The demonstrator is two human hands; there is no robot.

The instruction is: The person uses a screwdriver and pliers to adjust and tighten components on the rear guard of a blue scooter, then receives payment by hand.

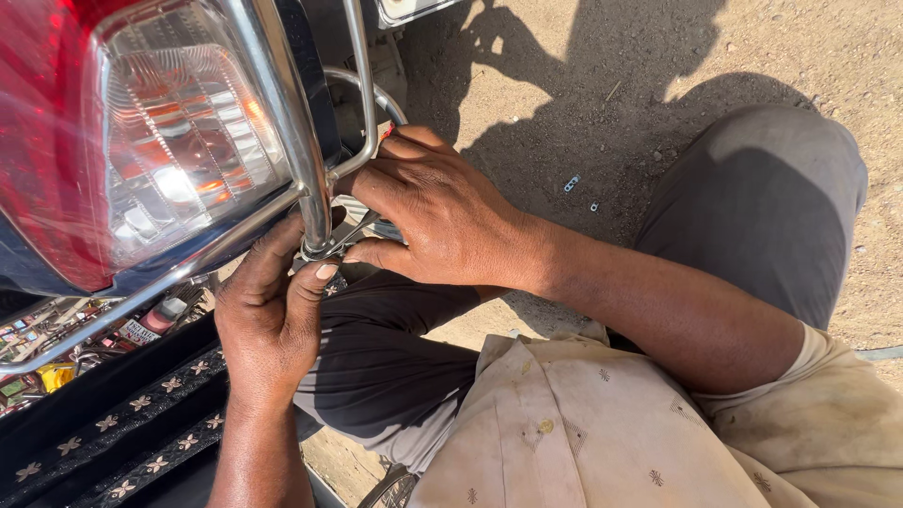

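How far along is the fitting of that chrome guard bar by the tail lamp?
The chrome guard bar already stands in place across the tail lamp. In hand: the left hand pinches the fitting at the bar's foot while the right hand grips beside it. Two small metal pieces lie unused on the dirt; whether the joint is tight cannot be seen.

I saw the tail lamp (pixel 179 141) at ten o'clock behind the guard bar (pixel 287 122), my left hand (pixel 268 320) below it, right hand (pixel 442 212) at three o'clock.

Soiled cream patterned shirt (pixel 602 423), grey trousers (pixel 762 207).
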